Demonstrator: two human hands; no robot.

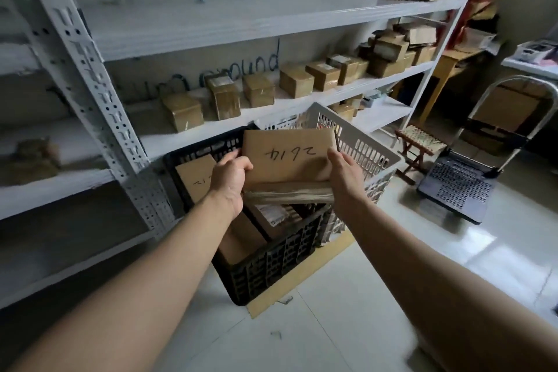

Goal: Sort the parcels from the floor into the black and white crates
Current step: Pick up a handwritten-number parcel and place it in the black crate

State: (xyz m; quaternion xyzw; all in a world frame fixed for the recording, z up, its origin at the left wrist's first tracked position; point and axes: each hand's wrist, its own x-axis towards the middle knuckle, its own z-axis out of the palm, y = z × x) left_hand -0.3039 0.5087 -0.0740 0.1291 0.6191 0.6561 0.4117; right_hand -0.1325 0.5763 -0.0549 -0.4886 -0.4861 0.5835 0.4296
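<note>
Parcels (196, 178) lie in black crate (271, 266); hands (231, 172) (342, 170) grip another parcel (287, 157).

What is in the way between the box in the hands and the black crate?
The left hand and right hand hold the box over the open black crate. Nothing visible blocks it; other parcels already lie inside.

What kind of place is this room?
Probably a small parcel storeroom: white metal shelves lined with taped cardboard boxes, a black crate and a white crate, a platform trolley.
</note>
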